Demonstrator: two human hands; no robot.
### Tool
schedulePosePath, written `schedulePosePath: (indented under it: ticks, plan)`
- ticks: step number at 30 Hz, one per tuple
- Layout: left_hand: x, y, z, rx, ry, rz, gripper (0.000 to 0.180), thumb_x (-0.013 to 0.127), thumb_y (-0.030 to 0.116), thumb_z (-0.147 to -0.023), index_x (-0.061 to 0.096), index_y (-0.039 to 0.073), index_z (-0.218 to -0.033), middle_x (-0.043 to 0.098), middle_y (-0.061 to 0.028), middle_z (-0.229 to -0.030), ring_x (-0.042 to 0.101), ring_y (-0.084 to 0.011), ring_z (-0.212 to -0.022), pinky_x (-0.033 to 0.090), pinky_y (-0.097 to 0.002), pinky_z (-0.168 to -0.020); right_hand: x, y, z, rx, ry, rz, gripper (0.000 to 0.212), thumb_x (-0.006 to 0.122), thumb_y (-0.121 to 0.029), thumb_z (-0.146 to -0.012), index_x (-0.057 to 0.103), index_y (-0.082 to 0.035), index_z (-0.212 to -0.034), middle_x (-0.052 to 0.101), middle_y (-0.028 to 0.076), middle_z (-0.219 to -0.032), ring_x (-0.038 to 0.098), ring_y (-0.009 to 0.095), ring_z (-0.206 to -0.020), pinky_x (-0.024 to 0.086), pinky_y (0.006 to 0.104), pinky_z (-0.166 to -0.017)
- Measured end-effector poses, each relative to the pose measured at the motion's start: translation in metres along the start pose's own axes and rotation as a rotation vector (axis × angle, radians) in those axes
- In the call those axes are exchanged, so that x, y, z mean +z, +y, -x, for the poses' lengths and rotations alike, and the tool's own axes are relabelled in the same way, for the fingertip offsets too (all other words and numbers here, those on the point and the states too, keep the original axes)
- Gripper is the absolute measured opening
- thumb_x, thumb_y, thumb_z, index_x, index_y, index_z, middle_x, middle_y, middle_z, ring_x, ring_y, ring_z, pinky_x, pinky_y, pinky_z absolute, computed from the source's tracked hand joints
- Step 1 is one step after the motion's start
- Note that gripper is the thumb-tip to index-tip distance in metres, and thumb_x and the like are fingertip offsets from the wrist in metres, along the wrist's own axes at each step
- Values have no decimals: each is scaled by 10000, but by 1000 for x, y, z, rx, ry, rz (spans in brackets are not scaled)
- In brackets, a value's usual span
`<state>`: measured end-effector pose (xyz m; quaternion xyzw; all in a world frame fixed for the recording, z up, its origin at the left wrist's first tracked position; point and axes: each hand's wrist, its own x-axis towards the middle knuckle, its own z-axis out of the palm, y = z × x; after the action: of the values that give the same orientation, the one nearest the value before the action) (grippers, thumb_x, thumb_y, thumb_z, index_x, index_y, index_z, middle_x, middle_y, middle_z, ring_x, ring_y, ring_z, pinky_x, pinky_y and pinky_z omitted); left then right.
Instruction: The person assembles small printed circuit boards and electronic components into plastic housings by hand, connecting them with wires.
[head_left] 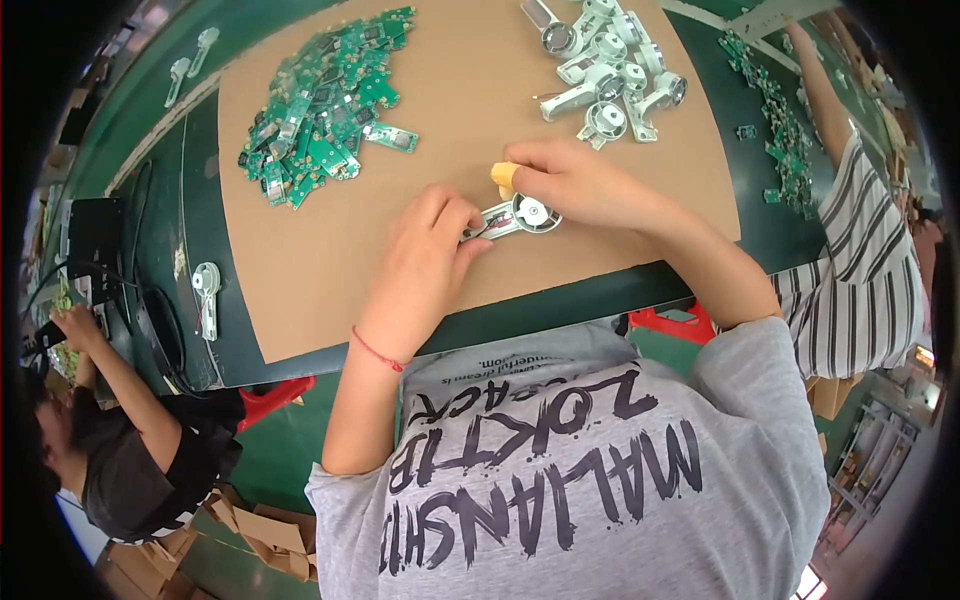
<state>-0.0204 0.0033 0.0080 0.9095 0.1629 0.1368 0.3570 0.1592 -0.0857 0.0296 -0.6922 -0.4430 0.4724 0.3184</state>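
Note:
A small white handheld fan body (500, 217) lies over the cardboard sheet, its round head with a white hub toward the right and its open handle showing thin wires inside. My left hand (425, 240) is closed on the handle end, thumb and fingertips pinching it. Between the thumb and fingers of my right hand (585, 185) is a small yellow block-like piece (503, 176), held just above the fan's round head. The lower fingers of that hand rest at the head's edge. What the yellow piece is, and whether it touches the fan, I cannot make out.
Green circuit boards (330, 110) are heaped at the far left of the cardboard sheet (450, 110). White fan bodies (605, 75) are piled at the far right. One more fan (206, 290) lies on the green table at left. Other people work on both sides.

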Motion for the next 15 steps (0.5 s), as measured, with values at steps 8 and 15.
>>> schedulePosePath:
  ticks: [8, 15]
  plan:
    - [-1, 3, 4, 49, 27, -70, 244, 674, 55, -687, 521, 48, -876, 497, -75, -865, 507, -267, -796, 424, -359, -693, 24, 5, 18, -742, 206, 740, 167, 560, -147, -740, 545, -62, -883, 547, 48, -895, 496, 218, -941, 402, 333, -760]
    - [-7, -8, 6, -5, -67, 82, 414, 684, 69, -684, 516, 53, -1062, 541, -87, -951, 519, -262, -855, 425, -380, -727, 35, 28, 10, -801, 155, 576, 212, 601, -44, -681, 530, -59, -881, 503, 47, -872, 496, 227, -906, 388, 336, -788]
